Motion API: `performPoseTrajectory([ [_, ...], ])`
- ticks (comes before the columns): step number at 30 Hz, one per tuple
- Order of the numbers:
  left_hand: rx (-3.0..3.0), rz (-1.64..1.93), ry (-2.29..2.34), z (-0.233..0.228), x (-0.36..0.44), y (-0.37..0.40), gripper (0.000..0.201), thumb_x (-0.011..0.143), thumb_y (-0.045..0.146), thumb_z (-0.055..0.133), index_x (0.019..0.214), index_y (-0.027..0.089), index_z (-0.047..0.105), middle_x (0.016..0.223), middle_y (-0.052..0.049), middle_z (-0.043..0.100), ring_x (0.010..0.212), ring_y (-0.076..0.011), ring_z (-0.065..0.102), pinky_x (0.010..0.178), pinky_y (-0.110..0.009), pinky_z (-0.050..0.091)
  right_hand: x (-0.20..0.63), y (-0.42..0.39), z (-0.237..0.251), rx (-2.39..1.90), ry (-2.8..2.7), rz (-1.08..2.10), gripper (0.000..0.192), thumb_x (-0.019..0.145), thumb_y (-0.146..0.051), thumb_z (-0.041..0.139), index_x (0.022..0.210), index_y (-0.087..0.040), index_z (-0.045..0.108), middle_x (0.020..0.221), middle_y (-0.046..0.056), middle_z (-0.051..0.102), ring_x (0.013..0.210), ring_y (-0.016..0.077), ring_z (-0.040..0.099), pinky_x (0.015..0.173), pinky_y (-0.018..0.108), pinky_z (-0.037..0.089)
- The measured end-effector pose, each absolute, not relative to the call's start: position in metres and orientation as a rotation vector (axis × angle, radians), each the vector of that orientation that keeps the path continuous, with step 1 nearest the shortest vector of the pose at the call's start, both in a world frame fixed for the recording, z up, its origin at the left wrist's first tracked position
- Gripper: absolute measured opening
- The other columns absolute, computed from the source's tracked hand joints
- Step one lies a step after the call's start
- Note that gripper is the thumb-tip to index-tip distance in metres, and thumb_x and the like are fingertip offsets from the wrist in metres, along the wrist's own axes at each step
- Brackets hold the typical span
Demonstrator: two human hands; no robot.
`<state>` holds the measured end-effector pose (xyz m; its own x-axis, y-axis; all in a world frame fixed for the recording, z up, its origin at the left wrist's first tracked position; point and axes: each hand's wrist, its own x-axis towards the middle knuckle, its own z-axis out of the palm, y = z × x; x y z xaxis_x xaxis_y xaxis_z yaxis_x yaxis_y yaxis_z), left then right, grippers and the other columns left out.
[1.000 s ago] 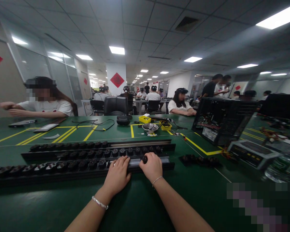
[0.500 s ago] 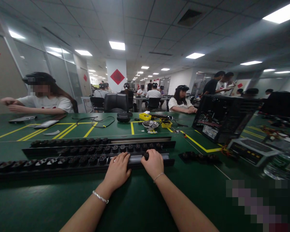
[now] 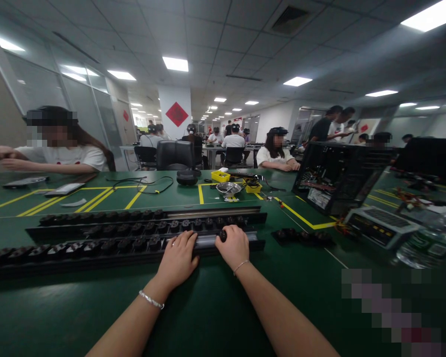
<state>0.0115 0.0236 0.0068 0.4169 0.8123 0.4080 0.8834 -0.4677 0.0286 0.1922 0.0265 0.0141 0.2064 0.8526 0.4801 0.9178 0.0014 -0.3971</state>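
Green worktop [image 3: 305, 297] spreads before us, carrying the long black front rail [image 3: 96, 262]. Just behind that rail we see 2 more rows of black parts [image 3: 125, 229]. Farther behind it and to its right stands the open computer case [image 3: 336, 173]; off its right end we have a power supply [image 3: 381, 225] and a clear bottle [image 3: 423, 245]. Our left hand [image 3: 178, 260] lies palm down across the front rail; whether it grips anything underneath, we cannot tell. Our right hand [image 3: 234, 248] is curled closed at the rail's right portion. Well behind the rail sits a metal bowl [image 3: 228, 189]. Smallest is the round black piece [image 3: 223, 235] gripped in our right hand, at the front rail.
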Motion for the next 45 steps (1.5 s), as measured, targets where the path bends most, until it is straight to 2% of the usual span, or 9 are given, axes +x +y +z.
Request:
performPoseTrajectory([
  [20,-2.497,-0.549,-1.517,0.006,0.011,0.025,0.055,0.076,0.032,0.048,0.129,0.02,0.041,0.137,-0.006,0.044,0.128,-0.0229,0.035,0.106,-0.042,0.026,0.232,0.025,0.017,-2.01,-1.475,-0.161,0.021,0.069,-0.03,0.053,0.086,-0.018,0.059,0.092,0.008,0.059,0.094,0.0227,0.05,0.086,0.034,0.033],
  [28,-2.496,-0.534,-1.522,0.006,0.011,0.025,0.054,0.076,0.031,0.047,0.128,0.02,0.042,0.137,-0.006,0.044,0.127,-0.0232,0.035,0.106,-0.042,0.025,0.24,0.025,0.019,-2.078,-1.43,-0.175,0.026,0.068,-0.032,0.053,0.089,-0.019,0.058,0.099,0.009,0.058,0.104,0.0265,0.047,0.089,0.04,0.031],
  [34,-2.499,-0.543,-1.512,0.005,0.01,0.025,0.054,0.076,0.032,0.047,0.128,0.021,0.042,0.137,-0.007,0.044,0.127,-0.0232,0.035,0.106,-0.043,0.026,0.256,0.029,0.016,-2.058,-1.357,-0.052,0.034,0.068,-0.028,0.052,0.1,-0.018,0.055,0.104,0.01,0.056,0.096,0.0232,0.052,0.078,0.032,0.039],
  [45,-2.499,-0.574,-1.495,0.004,0.01,0.026,0.054,0.076,0.032,0.048,0.128,0.021,0.042,0.137,-0.006,0.044,0.128,-0.023,0.035,0.106,-0.042,0.025,0.276,0.032,0.015,-1.979,-1.328,0.027,0.035,0.064,-0.021,0.05,0.099,-0.019,0.053,0.102,0.007,0.055,0.092,0.0199,0.055,0.075,0.028,0.041],
])
